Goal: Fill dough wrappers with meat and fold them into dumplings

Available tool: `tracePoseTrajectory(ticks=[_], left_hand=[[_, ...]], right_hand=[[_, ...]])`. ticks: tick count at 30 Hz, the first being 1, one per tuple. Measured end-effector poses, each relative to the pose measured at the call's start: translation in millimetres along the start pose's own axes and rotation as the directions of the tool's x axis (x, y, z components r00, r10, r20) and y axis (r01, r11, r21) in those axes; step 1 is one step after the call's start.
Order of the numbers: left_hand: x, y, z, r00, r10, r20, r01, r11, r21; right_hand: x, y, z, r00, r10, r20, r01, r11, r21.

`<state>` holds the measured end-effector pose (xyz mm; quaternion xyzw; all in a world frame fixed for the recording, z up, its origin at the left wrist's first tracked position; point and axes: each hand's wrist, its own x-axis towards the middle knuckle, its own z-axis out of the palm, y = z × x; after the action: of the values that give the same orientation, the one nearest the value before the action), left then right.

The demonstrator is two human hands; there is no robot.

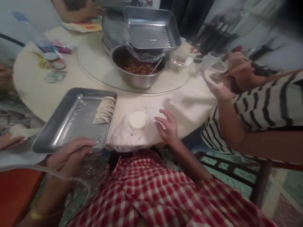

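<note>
My left hand (75, 148) is over the near edge of a metal tray (63, 116), blurred, its fingers pressed together; whatever they grip, if anything, I cannot make out. Several folded dumplings (104, 110) stand in a row along the tray's right side. A pale round dumpling wrapper (137, 119), or a stack of them, lies on a clear plastic bag (118, 137) at the table's front. Just right of it, my right hand (167, 127) hovers with its fingers apart and curved, holding nothing.
A steel bowl of filling (139, 80) with a utensil stands on the glass turntable (94, 77), a second metal tray (151, 34) above it. Left are a jar (55, 60) and bottle (35, 34). Co-workers' hands hold wrappers at right (220, 86) and left (11, 140).
</note>
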<state>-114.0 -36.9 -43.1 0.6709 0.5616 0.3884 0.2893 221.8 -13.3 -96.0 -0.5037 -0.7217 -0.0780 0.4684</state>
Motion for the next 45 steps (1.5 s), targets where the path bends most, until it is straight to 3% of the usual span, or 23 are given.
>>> tracePoseTrajectory(ticks=[3,5,8,11,15,24,32,34,37,41,45], left_hand=[[10,26,50.4,0.994,-0.045,0.101,0.054,0.994,-0.091],[17,32,76.2,0.988,-0.043,0.151,0.066,0.987,-0.149],[24,27,101.2,0.982,-0.078,0.174,0.119,0.965,-0.234],[26,13,113.5,0.982,-0.074,0.175,0.122,0.953,-0.279],[24,1,118.3,0.983,-0.068,0.168,0.113,0.955,-0.275],[24,-2,120.0,0.976,-0.138,0.169,0.186,0.933,-0.309],[23,-6,123.2,0.974,-0.12,0.193,0.173,0.942,-0.288],[25,-5,122.6,0.982,-0.063,0.177,0.102,0.97,-0.22],[32,0,120.7,0.981,0.092,0.171,-0.092,0.996,-0.01],[47,6,119.1,0.935,0.234,0.266,-0.297,0.927,0.227],[63,2,119.7,0.891,0.294,0.347,-0.403,0.864,0.301]], right_hand=[[11,-4,7,0.989,-0.105,0.106,0.107,0.994,-0.011],[14,-5,17,0.974,-0.133,0.184,0.138,0.99,-0.013],[16,-6,31,0.928,-0.118,0.355,0.134,0.991,-0.02],[15,-9,40,0.861,-0.074,0.503,0.1,0.995,-0.026],[14,-11,43,0.816,-0.025,0.578,0.043,0.999,-0.018],[22,-5,45,0.807,-0.019,0.59,0.015,1.0,0.012],[30,-8,42,0.777,0.011,0.63,-0.042,0.999,0.034],[30,-8,43,0.775,0.004,0.631,-0.037,0.999,0.038],[29,-6,44,0.778,0.004,0.628,-0.039,0.998,0.042],[28,-6,44,0.764,0.022,0.645,-0.044,0.999,0.018],[28,-9,43,0.737,-0.015,0.676,0.024,1.0,-0.004]])
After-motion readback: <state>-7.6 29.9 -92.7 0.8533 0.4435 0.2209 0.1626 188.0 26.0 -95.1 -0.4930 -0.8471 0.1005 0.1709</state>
